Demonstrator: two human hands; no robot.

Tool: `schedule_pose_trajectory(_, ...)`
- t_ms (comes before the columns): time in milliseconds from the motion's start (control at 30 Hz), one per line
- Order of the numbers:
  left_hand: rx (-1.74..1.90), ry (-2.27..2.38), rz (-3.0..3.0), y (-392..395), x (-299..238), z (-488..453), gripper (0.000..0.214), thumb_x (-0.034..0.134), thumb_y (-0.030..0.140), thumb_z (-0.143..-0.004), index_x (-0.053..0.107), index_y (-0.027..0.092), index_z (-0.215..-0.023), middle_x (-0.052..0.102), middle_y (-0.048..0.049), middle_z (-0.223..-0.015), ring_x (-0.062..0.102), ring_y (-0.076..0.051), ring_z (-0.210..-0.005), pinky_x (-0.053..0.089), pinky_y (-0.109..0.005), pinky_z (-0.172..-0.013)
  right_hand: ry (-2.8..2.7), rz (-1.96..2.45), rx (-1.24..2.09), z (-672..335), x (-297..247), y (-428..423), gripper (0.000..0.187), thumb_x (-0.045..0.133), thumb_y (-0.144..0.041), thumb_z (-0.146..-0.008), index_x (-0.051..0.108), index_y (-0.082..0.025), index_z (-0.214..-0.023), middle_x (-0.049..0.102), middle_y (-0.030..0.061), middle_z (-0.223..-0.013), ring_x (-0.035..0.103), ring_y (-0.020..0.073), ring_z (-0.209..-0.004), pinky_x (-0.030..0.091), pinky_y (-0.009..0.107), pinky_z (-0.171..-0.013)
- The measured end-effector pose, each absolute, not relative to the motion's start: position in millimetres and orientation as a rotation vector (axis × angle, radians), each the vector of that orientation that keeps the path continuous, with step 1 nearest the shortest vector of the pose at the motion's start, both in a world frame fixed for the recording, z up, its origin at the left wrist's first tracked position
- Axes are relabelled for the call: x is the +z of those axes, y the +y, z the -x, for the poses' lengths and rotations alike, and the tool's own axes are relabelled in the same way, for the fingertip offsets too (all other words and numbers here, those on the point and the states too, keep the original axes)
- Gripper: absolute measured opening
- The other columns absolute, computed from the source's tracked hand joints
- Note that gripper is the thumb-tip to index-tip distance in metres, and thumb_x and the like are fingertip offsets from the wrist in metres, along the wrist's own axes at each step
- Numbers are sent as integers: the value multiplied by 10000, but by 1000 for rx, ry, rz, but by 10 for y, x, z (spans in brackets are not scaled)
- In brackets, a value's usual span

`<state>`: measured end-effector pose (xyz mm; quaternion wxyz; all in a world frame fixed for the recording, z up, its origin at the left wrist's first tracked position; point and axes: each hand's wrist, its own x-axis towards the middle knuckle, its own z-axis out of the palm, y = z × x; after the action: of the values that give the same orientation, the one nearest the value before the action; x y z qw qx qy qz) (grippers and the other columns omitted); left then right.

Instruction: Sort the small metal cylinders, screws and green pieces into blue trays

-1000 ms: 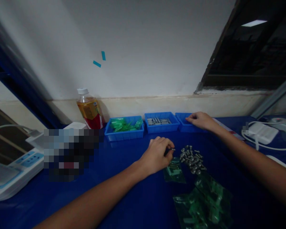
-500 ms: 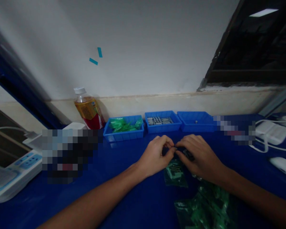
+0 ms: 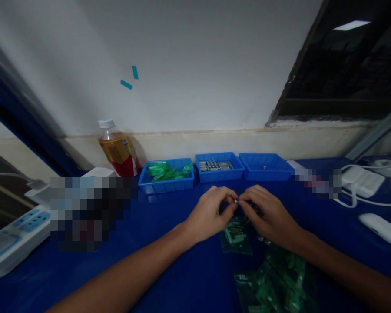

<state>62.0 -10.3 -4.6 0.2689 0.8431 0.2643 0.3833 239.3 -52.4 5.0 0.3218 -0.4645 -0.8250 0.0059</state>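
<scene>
My left hand (image 3: 211,213) and my right hand (image 3: 269,213) meet fingertip to fingertip above the blue table (image 3: 169,261). Both pinch a small metal screw (image 3: 236,201) between them. Just below the hands lies a small green plastic bag (image 3: 236,234) with parts inside. A larger pile of green bags (image 3: 276,278) sits nearer to me on the right. The loose heap of metal screws is mostly hidden behind my right hand.
Three blue trays line the wall: one with green bags (image 3: 166,176), one with metal pieces (image 3: 219,166), one almost bare (image 3: 265,166). A drink bottle (image 3: 117,150) stands at the left. A white scale (image 3: 13,234) sits far left; white devices and cables (image 3: 365,182) far right.
My right hand came back from the right-hand blue tray to meet my left hand. Both hands now pinch the small screw together. The view shifted slightly.
</scene>
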Motion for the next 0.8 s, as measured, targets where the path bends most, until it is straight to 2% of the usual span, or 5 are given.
schedule_pose_trajectory(267, 952, 838, -2224, -122, 8, -608, 188, 485, 302, -899, 588, 162, -826, 612, -8, -753, 533, -139, -729, 394, -248, -643, -2206, 1182, -224, -2392, 18, -534, 107, 515, -211, -871, 539, -172, -967, 631, 63, -884, 543, 197, -803, 378, 338, -691)
schedule_pose_trajectory(467, 860, 810, -2281, -112, 20, -605, 285, 414, 328, -935, 586, 163, -778, 613, -5, -732, 520, -137, -706, 376, -264, -653, -2237, 1164, -246, -2385, 108, -526, 80, 488, -199, -882, 562, -173, -903, 633, 59, -851, 537, 187, -794, 380, 331, -701)
schedule_pose_trajectory(567, 762, 771, -2354, -119, 20, -601, 249, 456, 361, -913, 599, 179, -819, 639, -5, -793, 536, -151, -760, 378, -289, -705, -2139, 1221, -287, -2501, 239, -413, 139, 476, -235, -886, 573, -182, -802, 634, 54, -778, 544, 195, -775, 388, 337, -715)
schedule_pose_trajectory(700, 637, 742, -2540, -163, 21, -595, 269, 509, 456, -870, 614, 212, -910, 638, -24, -932, 527, -207, -921, 351, -352, -781, -1992, 1497, -346, -2841, 393, -70, 239, 483, -327, -867, 585, -184, -706, 650, 69, -750, 566, 213, -762, 397, 333, -725)
schedule_pose_trajectory(800, 601, 709, -2698, -201, 14, -601, 310, 507, 488, -863, 619, 205, -924, 617, -45, -934, 509, -229, -947, 334, -377, -791, -1938, 1796, -269, -3122, 431, 234, 282, 496, -390, -836, 622, -175, -701, 678, 86, -772, 595, 221, -754, 395, 309, -685)
